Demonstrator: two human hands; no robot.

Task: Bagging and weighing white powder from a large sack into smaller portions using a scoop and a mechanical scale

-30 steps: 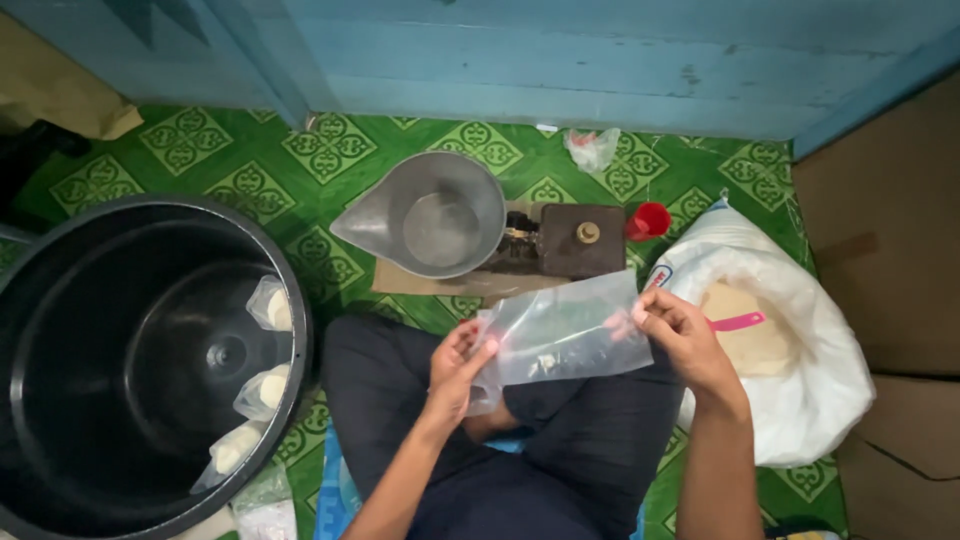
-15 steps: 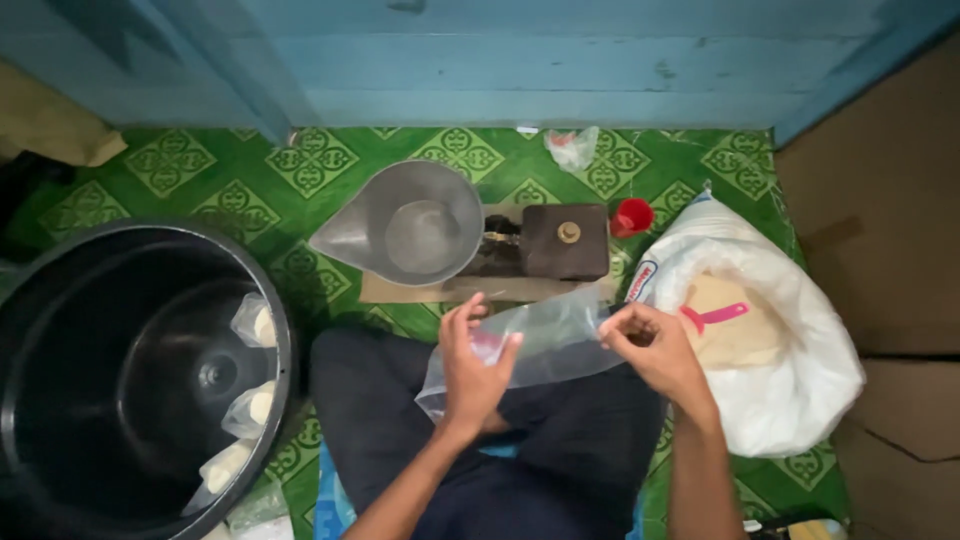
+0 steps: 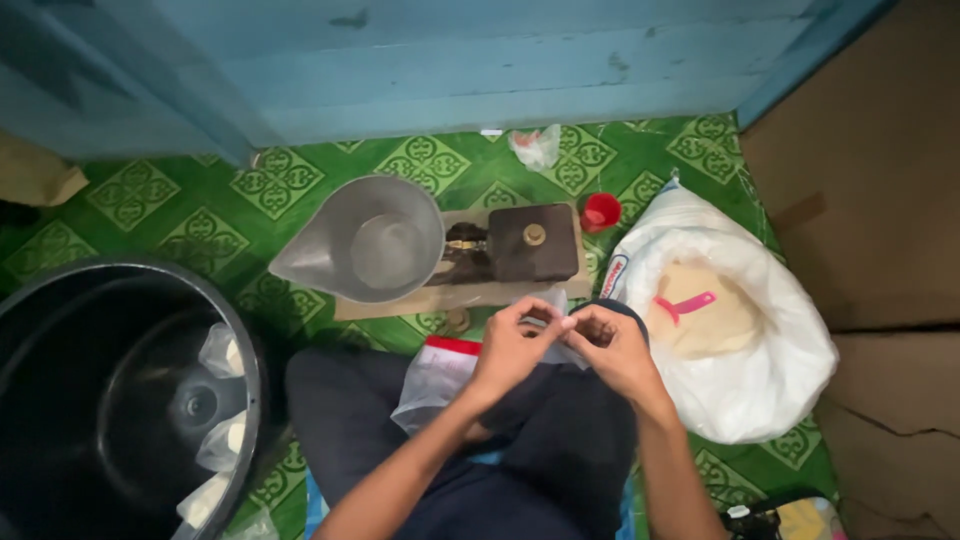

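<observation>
Both hands, the left hand [image 3: 515, 345] and right hand [image 3: 610, 345], pinch a clear plastic bag [image 3: 440, 375] (red-edged) at its mouth. A white sack [image 3: 760, 380] sits right. Earlier the bag was spread wide; now it hangs bunched.

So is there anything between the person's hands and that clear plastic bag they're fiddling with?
Nothing visible. The left hand and right hand both pinch the top edge of the clear plastic bag directly, fingertips together over the lap. The rest of the bag hangs down across the knee.
</observation>
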